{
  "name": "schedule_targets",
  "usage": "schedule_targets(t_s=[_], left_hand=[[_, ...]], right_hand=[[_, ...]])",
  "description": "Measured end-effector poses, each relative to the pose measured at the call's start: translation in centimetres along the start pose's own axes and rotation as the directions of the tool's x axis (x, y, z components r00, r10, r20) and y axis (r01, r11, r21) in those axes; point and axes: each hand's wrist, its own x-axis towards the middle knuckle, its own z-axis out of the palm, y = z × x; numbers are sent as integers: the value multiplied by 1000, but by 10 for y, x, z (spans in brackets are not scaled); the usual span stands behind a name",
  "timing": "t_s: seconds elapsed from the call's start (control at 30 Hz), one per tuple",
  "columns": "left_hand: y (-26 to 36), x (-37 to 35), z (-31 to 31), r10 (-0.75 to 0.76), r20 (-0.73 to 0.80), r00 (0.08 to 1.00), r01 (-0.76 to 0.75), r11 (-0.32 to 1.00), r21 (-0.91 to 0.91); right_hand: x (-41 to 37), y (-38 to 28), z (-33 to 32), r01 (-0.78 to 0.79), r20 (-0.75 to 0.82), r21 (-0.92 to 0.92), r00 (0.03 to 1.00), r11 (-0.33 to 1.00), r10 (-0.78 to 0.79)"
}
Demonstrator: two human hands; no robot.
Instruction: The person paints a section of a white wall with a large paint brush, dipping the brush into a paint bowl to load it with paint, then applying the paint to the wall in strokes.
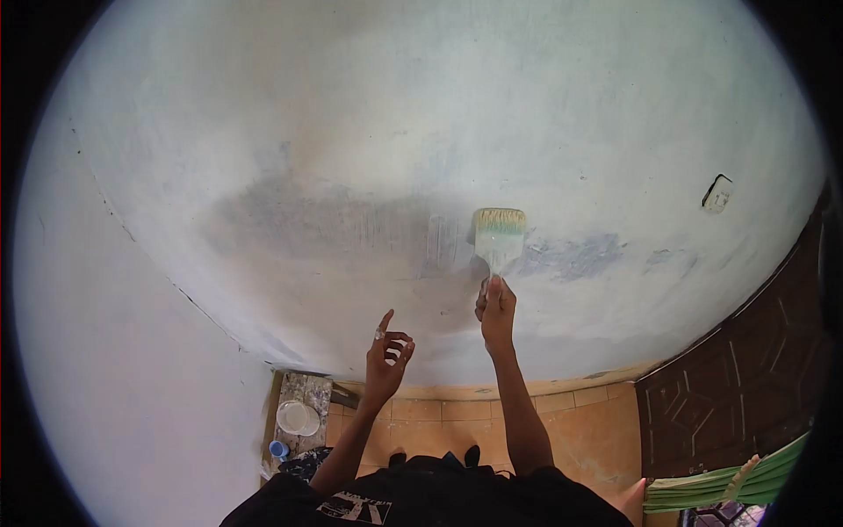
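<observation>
My right hand (498,312) is closed round the handle of a wide paintbrush (500,241). The brush points upward, its pale bristles close against the whitish wall (597,114); white and greenish paint coats its head. Lower and to the left, my left hand (386,358) is raised in front of the wall with nothing in it. Its index finger points up, bearing a ring or pale smear, while the other fingers are loosely bent and apart. Grey-blue worn patches (575,253) mark the wall on both sides of the brush.
A paint-spattered bench (306,386) at the lower left carries a white tub (298,418) and a blue cup (278,450). A wall switch or socket (717,194) sits at the right. Orange tiles (588,435) cover the floor; a dark panelled door (738,378) and green curtain (729,487) stand right.
</observation>
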Motion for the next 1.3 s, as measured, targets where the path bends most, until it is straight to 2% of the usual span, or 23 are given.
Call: schedule_targets(t_s=[0.1,0.17,0.2,0.23,0.3,0.37,0.43,0.47,0.57,0.7,0.8,0.93,0.97,1.03,1.13,1.23,1.3], left_hand=[[-1,-5,5,-3,12,1000,3,1000,-24],[-4,-8,7,-9,18,1000,9,1000,-30],[-8,-10,7,-13,22,1000,13,1000,-24],[-8,-13,6,-25,25,999,26,999,-22],[-6,-16,4,-50,29,998,51,998,-30],[-9,-14,6,-57,38,998,58,998,-28],[-19,-14,9,-53,53,997,53,999,-1],[-18,-14,10,-45,61,997,45,999,-8],[-12,-18,17,-34,73,997,36,999,-33],[-10,-25,23,-50,68,996,54,997,-62],[-13,-31,24,-68,60,996,71,996,-50],[-21,-27,31,-70,43,997,71,997,-37],[-20,-27,33,-64,42,997,66,997,-44],[-19,-23,42,-46,45,998,49,997,-62],[-14,-20,57,-31,48,998,33,998,-55],[-11,-22,71,-20,45,999,23,998,-66],[-9,-24,78,-31,49,998,35,996,-81]], right_hand=[[-6,53,-14,86,-10,-105,996,991,-88],[-35,96,-26,48,-23,-155,998,987,-53],[-55,105,-29,-97,-58,-132,994,987,90],[-72,117,-36,-159,-69,-140,986,977,151],[-81,107,-37,-276,-84,-25,958,961,273],[-59,68,-28,-65,-58,-42,996,997,63],[-29,27,-19,125,-42,-85,991,988,-129],[-18,3,-12,88,-59,-64,994,994,-92],[4,-2,-16,-19,-36,30,999,999,20],[-35,69,-39,-84,-13,12,996,996,84],[-74,84,-53,-260,-62,-49,965,964,257],[-44,31,-49,-19,-29,57,999,998,21],[-32,10,-46,49,-39,-44,998,998,-51],[-7,-14,-44,32,-23,-41,999,999,-33],[-1,22,-65,41,11,-86,999,995,-40],[-33,106,-106,76,40,-295,997,953,-67],[-64,102,-114,-86,7,-256,996,963,90]])
